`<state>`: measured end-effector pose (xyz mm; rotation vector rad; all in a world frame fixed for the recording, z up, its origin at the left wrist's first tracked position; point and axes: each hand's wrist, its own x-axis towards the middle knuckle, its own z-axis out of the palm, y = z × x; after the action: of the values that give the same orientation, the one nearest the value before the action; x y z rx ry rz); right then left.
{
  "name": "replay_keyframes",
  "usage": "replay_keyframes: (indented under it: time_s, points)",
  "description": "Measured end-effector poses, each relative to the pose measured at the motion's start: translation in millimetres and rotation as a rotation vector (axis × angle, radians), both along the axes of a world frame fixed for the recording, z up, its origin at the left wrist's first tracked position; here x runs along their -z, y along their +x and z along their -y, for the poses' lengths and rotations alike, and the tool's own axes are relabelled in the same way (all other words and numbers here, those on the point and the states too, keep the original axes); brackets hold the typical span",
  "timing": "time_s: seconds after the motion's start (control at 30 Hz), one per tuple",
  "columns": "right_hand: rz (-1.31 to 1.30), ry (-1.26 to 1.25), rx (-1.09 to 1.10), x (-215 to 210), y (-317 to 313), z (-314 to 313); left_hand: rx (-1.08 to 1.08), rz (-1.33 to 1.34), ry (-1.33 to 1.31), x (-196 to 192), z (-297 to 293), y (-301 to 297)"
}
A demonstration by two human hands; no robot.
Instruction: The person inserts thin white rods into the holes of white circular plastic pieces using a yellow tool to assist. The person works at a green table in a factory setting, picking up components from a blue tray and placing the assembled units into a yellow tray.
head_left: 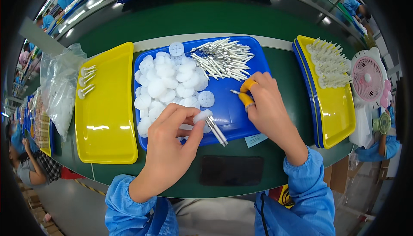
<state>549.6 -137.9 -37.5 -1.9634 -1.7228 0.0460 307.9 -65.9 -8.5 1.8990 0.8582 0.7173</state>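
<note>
My left hand point(170, 150) pinches a round translucent white plastic disc point(202, 116) between thumb and fingertips, over the near edge of a blue tray point(230, 111). Several slim silvery pins point(217, 131) stick out of that disc, toward the lower right. Orange finger covers sit on two digits of my right hand point(269, 107), closed on a thin pin point(235, 92) whose metal tip points left. Loose white discs point(159, 81) are heaped in the tray's left half. White pins with metal ends point(226, 59) lie piled at its far right.
At left, a yellow tray point(105, 128) carries several discs with pins point(87, 81), beside a plastic bag point(62, 85). Another yellow tray point(333, 115) at right, stacked on blue ones, holds similar pieces, near a pink fan point(368, 79). A dark phone-like slab point(232, 170) lies nearest me.
</note>
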Motion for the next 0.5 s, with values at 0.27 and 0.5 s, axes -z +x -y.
replay_keyframes:
  time_s: [0.27, 0.5]
  points:
    - [-0.431, -0.050, -0.361, -40, -45, 36, 0.033, 0.013, -0.015, -1, 1, 0]
    - [-0.368, -0.042, -0.357, -33, -40, 36, 0.040, -0.011, 0.050, -1, 2, 2]
